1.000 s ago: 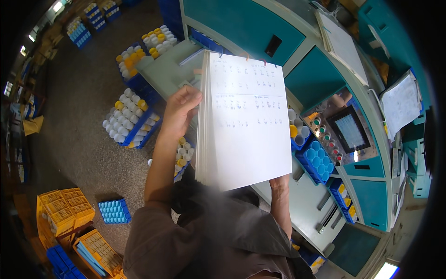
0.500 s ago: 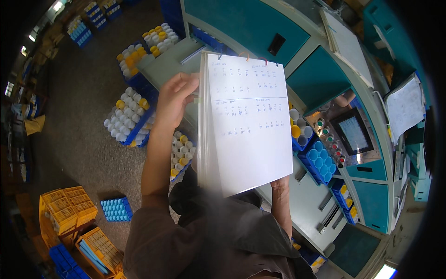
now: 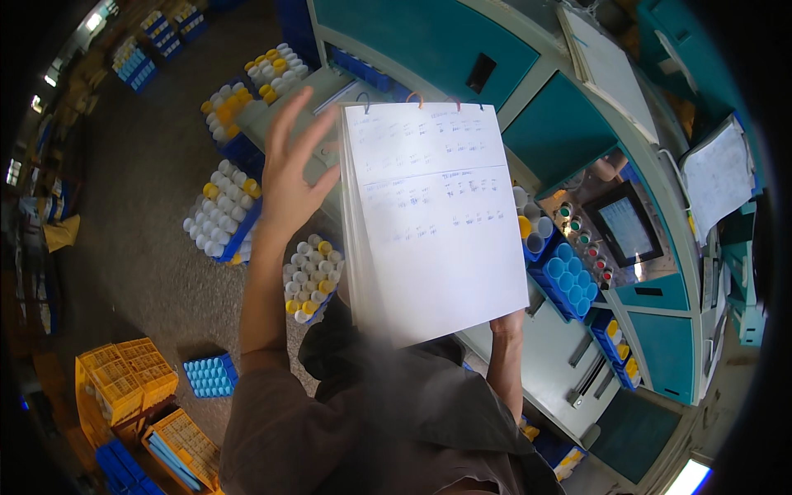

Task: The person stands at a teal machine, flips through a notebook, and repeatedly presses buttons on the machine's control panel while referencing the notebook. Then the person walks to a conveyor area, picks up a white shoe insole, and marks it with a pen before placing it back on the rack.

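Observation:
A thick stack of white sheets, bound as a notepad (image 3: 437, 272) by rings along its top edge, is held up before me. Rows of blue handwriting cover its upper half, with a ruled line across. My right hand (image 3: 508, 321) grips the pad's lower right corner from beneath; its fingers are hidden behind the sheets. Beside the pad's upper left edge, my left hand (image 3: 293, 177) is raised with fingers spread and nothing in it. Its fingertips are close to the edge, apart from the paper as far as I can see.
A teal machine (image 3: 429, 41) with a control screen (image 3: 629, 227) and coloured buttons stands at right. Blue crates of white and yellow cups (image 3: 223, 214) sit to the left. Blue cups (image 3: 569, 279) fill a crate on the pale bench (image 3: 544, 367). Orange crates (image 3: 124, 371) stand lower left.
My left hand has drawn away from the pad's left edge, to the left, and its fingers have spread. The pad has shifted slightly left at its top, still in my right hand.

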A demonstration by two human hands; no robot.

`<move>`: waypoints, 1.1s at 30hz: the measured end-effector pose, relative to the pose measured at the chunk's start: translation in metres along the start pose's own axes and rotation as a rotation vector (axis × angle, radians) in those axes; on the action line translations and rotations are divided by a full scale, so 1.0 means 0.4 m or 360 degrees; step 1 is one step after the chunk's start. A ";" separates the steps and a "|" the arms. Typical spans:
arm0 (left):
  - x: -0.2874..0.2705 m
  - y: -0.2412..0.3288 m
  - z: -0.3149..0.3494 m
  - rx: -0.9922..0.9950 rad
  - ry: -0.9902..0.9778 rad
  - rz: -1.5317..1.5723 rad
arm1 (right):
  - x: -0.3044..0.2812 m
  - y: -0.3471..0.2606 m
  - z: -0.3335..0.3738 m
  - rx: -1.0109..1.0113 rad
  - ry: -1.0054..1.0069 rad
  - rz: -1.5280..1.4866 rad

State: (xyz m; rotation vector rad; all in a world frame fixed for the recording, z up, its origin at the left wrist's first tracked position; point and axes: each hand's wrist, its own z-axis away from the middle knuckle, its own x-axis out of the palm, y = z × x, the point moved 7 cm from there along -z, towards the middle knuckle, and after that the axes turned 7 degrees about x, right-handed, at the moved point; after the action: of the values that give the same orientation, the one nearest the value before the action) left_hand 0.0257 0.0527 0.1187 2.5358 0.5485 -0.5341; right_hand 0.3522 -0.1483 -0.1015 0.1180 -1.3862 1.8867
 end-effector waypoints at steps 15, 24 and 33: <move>0.028 0.063 -0.109 0.0482 -0.0478 0.0278 | 0.096 -0.339 0.089 -0.0555 -0.0487 0.0404; -0.029 0.085 -0.147 0.0076 -0.0420 0.0239 | 0.265 -0.469 0.184 -0.1532 -0.0585 0.0627; -0.038 0.071 -0.099 -0.0390 -0.0615 0.0352 | 0.392 -0.586 0.155 -0.1728 0.0040 0.0627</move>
State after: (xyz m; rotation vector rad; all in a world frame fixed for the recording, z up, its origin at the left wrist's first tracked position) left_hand 0.0366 0.0470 0.1682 2.1510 0.1761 -0.7952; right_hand 0.3684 -0.0937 0.1815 -0.7495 -2.3299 1.1478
